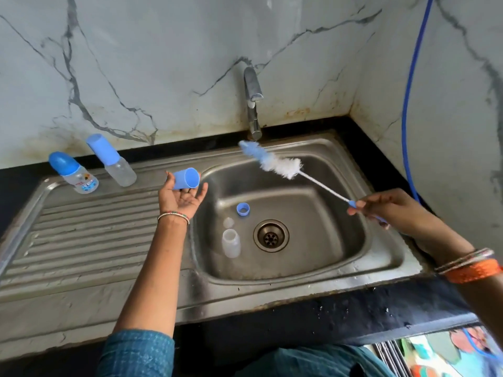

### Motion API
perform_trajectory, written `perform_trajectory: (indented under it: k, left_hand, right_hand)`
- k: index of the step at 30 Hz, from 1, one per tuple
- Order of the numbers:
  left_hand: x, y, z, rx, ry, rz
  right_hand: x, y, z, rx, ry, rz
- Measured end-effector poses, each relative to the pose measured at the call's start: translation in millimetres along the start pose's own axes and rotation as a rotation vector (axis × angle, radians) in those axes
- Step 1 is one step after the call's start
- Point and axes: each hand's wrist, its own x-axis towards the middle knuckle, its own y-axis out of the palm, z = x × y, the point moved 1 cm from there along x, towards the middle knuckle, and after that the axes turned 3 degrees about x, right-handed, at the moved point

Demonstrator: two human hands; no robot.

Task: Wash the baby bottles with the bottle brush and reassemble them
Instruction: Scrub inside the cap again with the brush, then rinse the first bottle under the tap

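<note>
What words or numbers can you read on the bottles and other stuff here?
Printed bottle, on the draining board at the left: it has a small picture and some coloured print on its side, too blurred to read.
Plain bottle beside it: no writing shows.
Blue cap in the left hand: no writing shows.
Bottle brush in the right hand: no writing shows.
So nothing here can be read.

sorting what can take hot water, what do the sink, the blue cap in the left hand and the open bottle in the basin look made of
Sink: likely stainless steel, brushed grey sheen with pressed drainboard ribs.
Blue cap, held in the left hand: seemingly plastic, opaque matte blue, thin wall.
Open bottle: probably translucent plastic, cloudy white; glass cannot be ruled out.
</note>
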Motion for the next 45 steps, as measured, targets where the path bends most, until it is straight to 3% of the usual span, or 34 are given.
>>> perform_trajectory:
  k: [5, 9, 13, 18, 20, 22, 26, 29, 31, 34, 39, 42, 45]
  left_hand:
    - [-8, 35, 30, 0.214, -0.229, 0.035]
    - [-19, 58, 49, 0.273, -0.301, 0.094]
    - [-28, 74, 62, 0.265, -0.361, 0.189]
    - [-29, 70, 75, 0.332, -0.44, 0.282]
    - [-28, 65, 86, 0.366, -0.461, 0.288]
    - [-28, 59, 99, 0.427, -0.496, 0.275]
    - [-33, 53, 130, 0.699, -0.574, 0.261]
    - [-36, 43, 140, 0.813, -0.608, 0.282]
    - [-35, 34, 138, 0.938, -0.583, 0.273]
    - [-31, 17, 125, 1.123, -0.46, 0.194]
    - [-23, 1, 94, 0.946, -0.217, 0.294]
    - [-16, -8, 73, 0.887, -0.066, 0.158]
    - [-8, -22, 62, 0.862, -0.051, 0.064]
  right_hand:
    - [10, 8, -44, -0.601, -0.048, -0.655]
    - [23, -5, -73, -0.784, -0.028, -0.736]
    - [30, -13, -85, -0.894, 0.102, -0.64]
    - [32, -19, -89, -1.058, 0.42, -0.545]
    - [33, -8, -82, -0.976, 0.435, -0.534]
    - [34, 13, -63, -0.813, 0.328, -0.399]
    - [49, 80, -14, -0.353, -0.153, -0.004]
    - [75, 124, -11, -0.215, -0.274, 0.037]
    - [96, 137, -22, -0.292, -0.224, 0.024]
    - [124, 149, -47, -0.579, -0.051, 0.168]
    - [121, 163, -74, -1.012, 0.049, 0.41]
    - [115, 166, -88, -1.104, 0.073, 0.484]
    - [116, 167, -86, -1.155, 0.1, 0.498]
